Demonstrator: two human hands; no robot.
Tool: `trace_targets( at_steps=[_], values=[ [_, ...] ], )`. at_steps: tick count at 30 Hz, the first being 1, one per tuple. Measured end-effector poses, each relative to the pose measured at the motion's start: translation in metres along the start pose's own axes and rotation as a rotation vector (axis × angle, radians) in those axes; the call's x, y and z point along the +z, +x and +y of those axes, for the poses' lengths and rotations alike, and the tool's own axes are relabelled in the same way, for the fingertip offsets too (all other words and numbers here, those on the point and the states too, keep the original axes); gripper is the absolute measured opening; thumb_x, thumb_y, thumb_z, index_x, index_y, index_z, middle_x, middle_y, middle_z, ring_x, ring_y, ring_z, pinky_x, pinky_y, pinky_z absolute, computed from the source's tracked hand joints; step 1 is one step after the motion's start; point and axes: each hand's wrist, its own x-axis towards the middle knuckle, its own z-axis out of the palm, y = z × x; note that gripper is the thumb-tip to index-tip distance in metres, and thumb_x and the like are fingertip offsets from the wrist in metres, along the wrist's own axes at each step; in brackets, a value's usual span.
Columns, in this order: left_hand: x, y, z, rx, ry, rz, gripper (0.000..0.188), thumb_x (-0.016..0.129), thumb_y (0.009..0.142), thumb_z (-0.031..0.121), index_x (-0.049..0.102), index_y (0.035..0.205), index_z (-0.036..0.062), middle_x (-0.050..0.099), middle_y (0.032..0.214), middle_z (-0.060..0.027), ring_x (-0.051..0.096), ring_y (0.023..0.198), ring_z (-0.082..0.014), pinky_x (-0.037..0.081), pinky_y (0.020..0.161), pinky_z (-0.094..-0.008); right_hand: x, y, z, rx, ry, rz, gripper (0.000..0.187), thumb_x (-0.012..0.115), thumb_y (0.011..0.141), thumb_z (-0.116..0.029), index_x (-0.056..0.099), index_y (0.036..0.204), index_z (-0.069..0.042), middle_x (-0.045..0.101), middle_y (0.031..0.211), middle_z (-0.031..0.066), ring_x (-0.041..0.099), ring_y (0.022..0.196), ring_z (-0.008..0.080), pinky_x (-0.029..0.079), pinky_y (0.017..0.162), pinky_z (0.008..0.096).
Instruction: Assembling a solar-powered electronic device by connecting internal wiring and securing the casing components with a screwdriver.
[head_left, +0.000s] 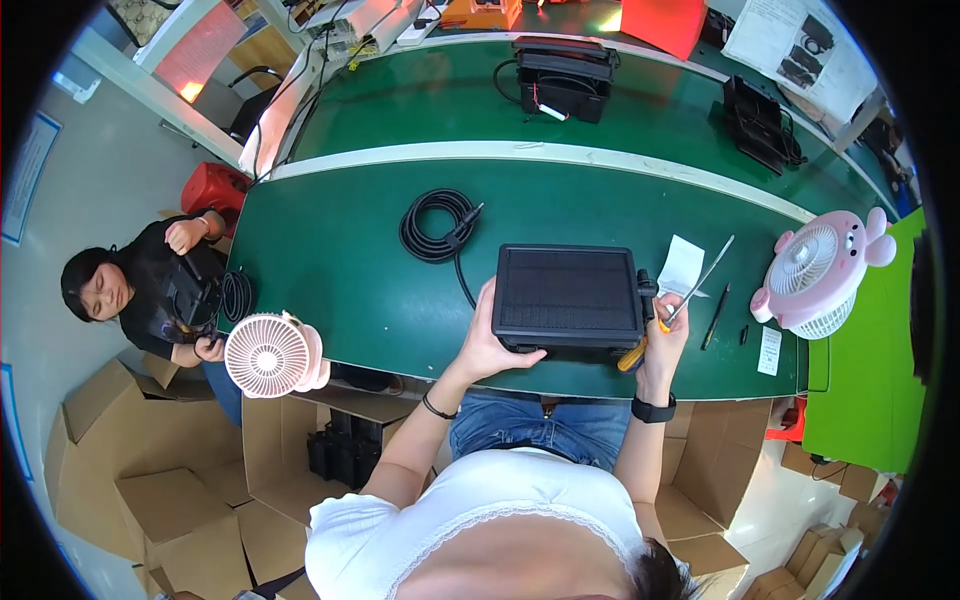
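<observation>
A black rectangular box (566, 292) with a dark ribbed panel on its lid is held over the near edge of the green table. My left hand (495, 335) grips its left side and lower corner, fingers wrapped round it. At the box's right side, my right hand (664, 350) is closed round a screwdriver (630, 358) with a yellow and dark handle; its metal shaft points up and away to the right. Whether these fingers also touch the box is hard to make out. A coiled black cable (437, 226) lies left of the box, its loose run leading toward it.
White paper (682, 265), a black pen (716, 318) and a small slip (769, 351) lie to the right, near a pink fan (805, 265). Another fan (268, 356) stands at the left edge. A co-worker (150, 280) sits beyond it. Cardboard boxes (180, 510) flank me below.
</observation>
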Motion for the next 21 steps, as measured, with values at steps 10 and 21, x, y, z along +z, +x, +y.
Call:
trace_targets(
  at_steps=[10, 21],
  values=[
    [-0.047, 0.029, 0.004, -0.111, -0.011, 0.610, 0.107, 0.088, 0.066, 0.006, 0.018, 0.147, 0.0004, 0.053, 0.126, -0.0167, 0.058, 0.111, -0.0241, 0.050, 0.097, -0.0371, 0.006, -0.003, 0.017, 0.063, -0.070, -0.029, 0.010, 0.061, 0.099, -0.010, 0.058, 0.108, -0.008, 0.062, 0.117, 0.0048, 0.049, 0.067, 0.0007, 0.039, 0.051, 0.0171],
    [-0.192, 0.079, -0.074, -0.030, 0.780, 1.262, 0.102, 0.089, 0.065, 0.020, 0.028, 0.142, -0.0076, 0.027, 0.145, -0.0339, 0.037, 0.131, -0.0480, 0.033, 0.113, -0.0492, -0.002, -0.005, 0.044, 0.129, -0.117, -0.136, 0.008, 0.058, 0.099, -0.006, 0.057, 0.106, -0.007, 0.066, 0.098, 0.0054, 0.046, 0.061, 0.0016, 0.037, 0.045, 0.0173]
  ],
)
